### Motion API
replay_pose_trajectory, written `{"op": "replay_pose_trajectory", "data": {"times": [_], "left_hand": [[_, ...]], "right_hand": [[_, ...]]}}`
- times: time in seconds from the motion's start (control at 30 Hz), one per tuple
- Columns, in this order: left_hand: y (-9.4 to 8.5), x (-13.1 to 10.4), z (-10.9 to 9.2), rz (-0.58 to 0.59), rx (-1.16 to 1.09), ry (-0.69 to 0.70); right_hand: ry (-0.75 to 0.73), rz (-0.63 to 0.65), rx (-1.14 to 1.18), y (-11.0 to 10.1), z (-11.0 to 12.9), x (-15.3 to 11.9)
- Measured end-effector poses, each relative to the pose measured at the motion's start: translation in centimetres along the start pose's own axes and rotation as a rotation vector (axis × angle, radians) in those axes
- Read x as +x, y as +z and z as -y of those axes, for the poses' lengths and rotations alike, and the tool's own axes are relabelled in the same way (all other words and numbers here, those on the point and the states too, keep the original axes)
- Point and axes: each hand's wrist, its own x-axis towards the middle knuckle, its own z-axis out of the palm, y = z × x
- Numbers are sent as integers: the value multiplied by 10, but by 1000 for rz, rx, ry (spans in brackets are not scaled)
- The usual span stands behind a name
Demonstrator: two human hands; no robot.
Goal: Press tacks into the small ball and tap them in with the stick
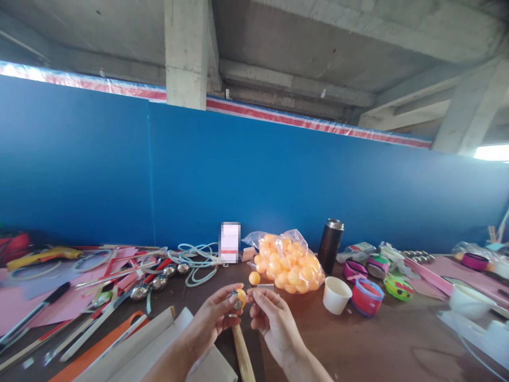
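My left hand (217, 313) is closed around an orange ping-pong ball (241, 298), which has a grey, silvery patch on the side under my fingertips. Just to its right, my right hand (274, 318) makes a pinch with thumb and forefinger near the ball; whatever is between those fingertips is too small to make out. Behind both hands a loose orange ping-pong ball (254, 278) rests on the brown table (358, 350). Further back lies a clear plastic bag (292, 262) full of such balls. Below my hands lies a wooden stick (243, 355).
Right of the bag stand a black bottle (331, 246), a white paper cup (336, 295) and several colourful wristbands (366, 298). Pink paper, pens, silver balls (159, 281) and pale tubing (199, 262) clutter the left. A blue partition (278, 170) closes off the back.
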Motion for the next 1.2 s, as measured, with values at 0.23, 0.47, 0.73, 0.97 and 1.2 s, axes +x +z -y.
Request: {"op": "replay_pose_trajectory", "data": {"times": [0.23, 0.47, 0.73, 0.97, 1.2], "left_hand": [[-2, 2, 2, 6, -4, -7], [-1, 1, 1, 11, 13, -3], [-1, 2, 0, -12, -26, -5], [-1, 3, -1, -86, 8, -31], [3, 2, -1, -136, 40, -66]], "right_hand": [[16, -15, 125, -2, 6, 2], [29, 47, 56, 1, 1, 0], [-51, -223, -114, -18, 6, 11], [-264, -278, -579, -27, 4, 17], [-403, -136, -692, -21, -9, 11]]}}
